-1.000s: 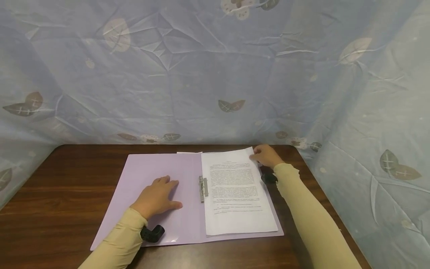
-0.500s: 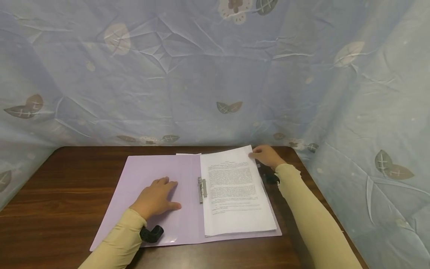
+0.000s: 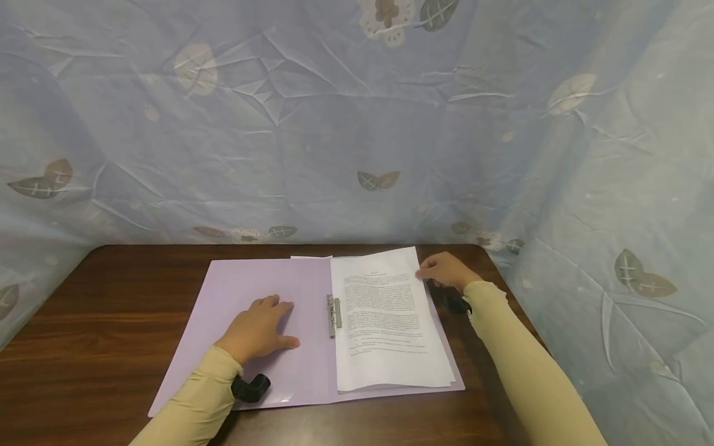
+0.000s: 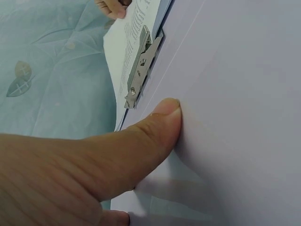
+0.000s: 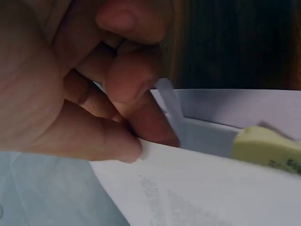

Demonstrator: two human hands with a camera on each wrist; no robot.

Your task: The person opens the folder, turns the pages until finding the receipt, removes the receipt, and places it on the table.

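A lilac folder (image 3: pixel 223 297) lies spread flat, with a metal clip (image 3: pixel 334 316) near its spine. On its right half rests a stack of printed paper sheets (image 3: pixel 385 310). My left hand (image 3: pixel 259 328) rests on the left cover, fingers spread; its thumb (image 4: pixel 155 125) shows large in the left wrist view, below the clip. At the upper right edge of the sheets, my right hand (image 3: pixel 448 271) pinches the top sheet between thumb and fingers, and that edge is raised. Beneath it, a yellow piece (image 5: pixel 263 146) with dark marks peeks out in the right wrist view.
The brown wooden table (image 3: pixel 83 322) carries the folder. A patterned cloth (image 3: pixel 312 124) hangs behind the table and along its right side. A strip of white paper (image 3: pixel 304 257) sticks out behind the folder's top edge.
My right hand has slid a little nearer and rightward along the sheet's edge, still pinching it. The left hand stays in place. The head view has shifted slightly.
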